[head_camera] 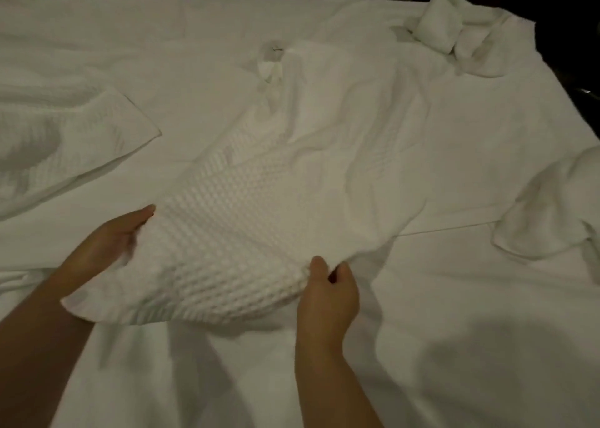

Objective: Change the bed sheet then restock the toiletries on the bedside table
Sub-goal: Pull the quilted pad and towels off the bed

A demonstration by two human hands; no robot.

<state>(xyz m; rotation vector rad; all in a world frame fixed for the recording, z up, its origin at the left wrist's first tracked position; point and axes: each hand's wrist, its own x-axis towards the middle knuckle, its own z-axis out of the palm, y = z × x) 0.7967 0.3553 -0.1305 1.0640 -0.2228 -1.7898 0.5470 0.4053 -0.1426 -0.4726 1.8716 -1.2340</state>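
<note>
Two hands work the sheet step: my left hand (pixel 110 239) lies flat against the waffle cloth (pixel 227 233), my right hand (pixel 328 288) pinches its edge. Next, I'd lift it off the bed (pixel 470 314).

White waffle-textured pillowcase (pixel 227 226): lying across the middle of the bed, near end raised and puffed, far end flat, twisted and creased toward a small bunched knot of fabric. Near edge is gripped on both sides, left hand (pixel 110 242) along its left side with fingers straight against the fabric, right hand (pixel 328 291) pinching the right corner between thumb and fingers. Plain white bed sheet (pixel 470 297): covers the mattress, rumpled, long crease line running right of the pillowcase, folds near the front edge. Second white waffle-weave pillow (pixel 65 135): lies flat at the left, corner pointing toward centre, apart from the held one.
</note>
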